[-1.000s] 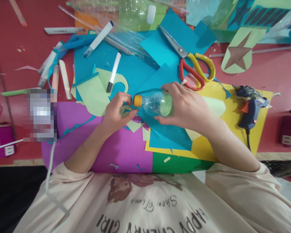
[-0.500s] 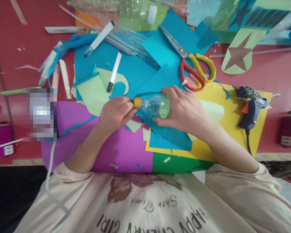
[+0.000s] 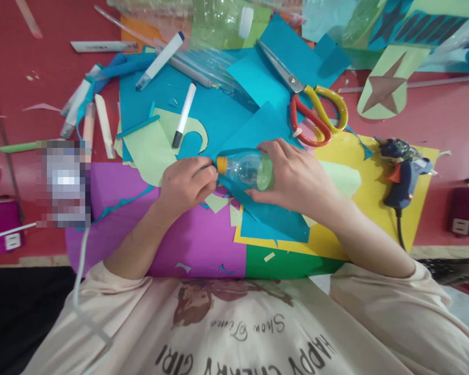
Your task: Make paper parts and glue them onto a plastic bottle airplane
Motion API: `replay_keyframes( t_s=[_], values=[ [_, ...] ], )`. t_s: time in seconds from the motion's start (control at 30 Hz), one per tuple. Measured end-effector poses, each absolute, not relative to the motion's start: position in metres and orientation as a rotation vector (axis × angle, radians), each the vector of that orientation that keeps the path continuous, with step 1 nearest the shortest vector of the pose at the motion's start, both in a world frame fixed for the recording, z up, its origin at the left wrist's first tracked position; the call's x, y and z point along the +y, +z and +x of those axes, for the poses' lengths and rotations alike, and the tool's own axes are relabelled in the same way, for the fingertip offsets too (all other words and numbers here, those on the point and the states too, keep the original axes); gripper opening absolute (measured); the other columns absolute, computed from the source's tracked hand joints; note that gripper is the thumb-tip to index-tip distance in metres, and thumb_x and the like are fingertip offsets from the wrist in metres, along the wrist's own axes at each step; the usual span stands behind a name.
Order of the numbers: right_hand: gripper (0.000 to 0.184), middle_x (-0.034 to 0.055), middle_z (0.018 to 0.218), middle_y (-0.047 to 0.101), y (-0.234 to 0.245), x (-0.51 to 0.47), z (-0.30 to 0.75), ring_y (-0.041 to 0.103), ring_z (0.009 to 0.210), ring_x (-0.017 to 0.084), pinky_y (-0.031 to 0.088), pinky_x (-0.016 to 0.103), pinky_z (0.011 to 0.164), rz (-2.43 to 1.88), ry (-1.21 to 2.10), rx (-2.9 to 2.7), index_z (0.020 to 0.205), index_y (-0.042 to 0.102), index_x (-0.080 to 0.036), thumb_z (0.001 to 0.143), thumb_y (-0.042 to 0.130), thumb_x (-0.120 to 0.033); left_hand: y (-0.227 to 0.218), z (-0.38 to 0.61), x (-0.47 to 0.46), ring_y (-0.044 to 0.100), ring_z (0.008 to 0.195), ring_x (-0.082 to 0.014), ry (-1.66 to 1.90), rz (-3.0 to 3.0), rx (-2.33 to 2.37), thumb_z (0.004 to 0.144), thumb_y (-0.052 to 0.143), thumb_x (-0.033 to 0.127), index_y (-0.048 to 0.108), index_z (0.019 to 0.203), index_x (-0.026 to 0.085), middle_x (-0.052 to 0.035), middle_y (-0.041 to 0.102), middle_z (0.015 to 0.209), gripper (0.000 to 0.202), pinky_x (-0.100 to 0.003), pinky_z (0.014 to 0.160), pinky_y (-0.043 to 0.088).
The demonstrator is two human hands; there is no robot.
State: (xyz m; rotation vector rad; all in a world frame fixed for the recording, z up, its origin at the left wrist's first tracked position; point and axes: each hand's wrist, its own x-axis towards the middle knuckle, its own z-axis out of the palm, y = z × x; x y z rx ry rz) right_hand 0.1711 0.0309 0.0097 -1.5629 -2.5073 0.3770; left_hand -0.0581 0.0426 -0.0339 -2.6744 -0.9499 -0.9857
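A small clear plastic bottle [image 3: 243, 171] with an orange cap [image 3: 222, 165] lies on its side above blue paper [image 3: 273, 221], its cap pointing left. My right hand [image 3: 293, 174] is wrapped round the bottle's body, where a light green piece [image 3: 264, 174] shows. Beside the cap, my left hand [image 3: 189, 179] has its fingers curled in a pinch; a small dark bit shows at the fingertips, but I cannot make out what it is. Light green cut paper [image 3: 146, 151] lies beyond my left hand.
Scissors [image 3: 297, 88] with red and yellow handles lie open beyond my right hand. A glue gun [image 3: 402, 172] rests on yellow paper [image 3: 371, 219] at the right. Several markers, including a white marker [image 3: 184, 115], lie at the upper left. A corded, blurred-out device [image 3: 64, 182] is at the left.
My left hand's fingers have shifted slightly and curled closer together beside the cap. The bottle has turned or shifted very slightly in my right hand.
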Motion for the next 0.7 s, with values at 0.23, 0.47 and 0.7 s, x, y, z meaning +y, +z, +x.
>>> replay_keyframes(
  t_s=[0.23, 0.47, 0.7],
  values=[
    [0.059, 0.018, 0.106, 0.062, 0.011, 0.031, 0.172, 0.061, 0.093, 0.033, 0.047, 0.041, 0.074, -1.614, 0.419, -2.504, 0.115, 0.052, -0.012, 0.075, 0.062, -0.054, -0.035, -0.058, 0.043, 0.063, 0.069, -0.0134, -0.969, -2.666, -0.989, 0.094, 0.045, 0.022, 0.057, 0.086, 0.022, -0.0009, 0.069, 0.081, 0.014, -0.027, 0.06, 0.044],
    [0.064, 0.0175, 0.106, 0.064, 0.015, 0.033, 0.177, 0.063, 0.095, 0.034, 0.049, 0.043, 0.077, -1.587, 0.43, -2.493, 0.118, 0.053, -0.011, 0.073, 0.064, -0.055, -0.043, -0.056, 0.047, 0.064, 0.07, -0.0185, -1.023, -2.633, -1.017, 0.089, 0.057, 0.038, 0.057, 0.088, 0.02, -0.0042, 0.069, 0.077, 0.017, -0.031, 0.06, 0.045],
    [0.064, 0.0172, 0.108, 0.065, 0.02, 0.033, 0.176, 0.064, 0.094, 0.034, 0.05, 0.043, 0.077, -1.618, 0.476, -2.477, 0.117, 0.054, -0.011, 0.07, 0.067, -0.052, -0.038, -0.057, 0.049, 0.063, 0.063, -0.0175, -1.023, -2.661, -0.985, 0.089, 0.061, 0.033, 0.055, 0.085, 0.021, -0.0019, 0.07, 0.071, 0.014, -0.03, 0.056, 0.044]
  ],
)
